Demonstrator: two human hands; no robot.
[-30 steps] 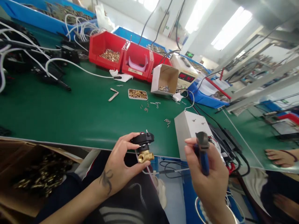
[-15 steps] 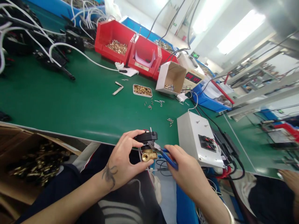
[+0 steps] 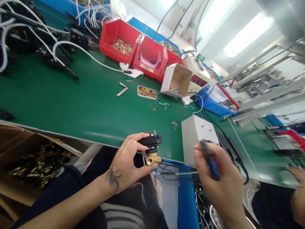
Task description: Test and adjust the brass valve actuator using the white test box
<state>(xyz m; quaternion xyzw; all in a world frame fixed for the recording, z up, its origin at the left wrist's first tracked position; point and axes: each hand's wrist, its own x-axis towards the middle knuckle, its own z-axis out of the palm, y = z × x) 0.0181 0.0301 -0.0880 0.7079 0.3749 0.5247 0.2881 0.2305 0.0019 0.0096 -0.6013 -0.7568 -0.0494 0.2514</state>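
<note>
In my left hand point(image 3: 132, 152) is a valve point(image 3: 152, 149) with a black plastic top and a brass body. My thumb presses under the brass part and my fingers curl over the black top, near the table's front edge. My right hand point(image 3: 219, 178), blurred by motion, is closed around blue-handled pliers point(image 3: 213, 163). It hangs in front of the grey switch box point(image 3: 199, 133), apart from the valve. Small screws point(image 3: 174, 124) lie on the green table point(image 3: 95, 108) beyond the valve.
Red bins point(image 3: 119, 41) line the back, beside an open cardboard box point(image 3: 176, 79) and a display unit point(image 3: 199, 80). A small tray point(image 3: 147, 92) of brass pieces sits mid-table. Cables point(image 3: 88, 52) spread at left. A carton point(image 3: 40, 162) of brass parts stands lower left. Another person's hand point(image 3: 297, 174) is at far right.
My right hand has pulled the pliers away from the valve, moving right and up toward the switch box. My left hand still holds the valve in nearly the same place.
</note>
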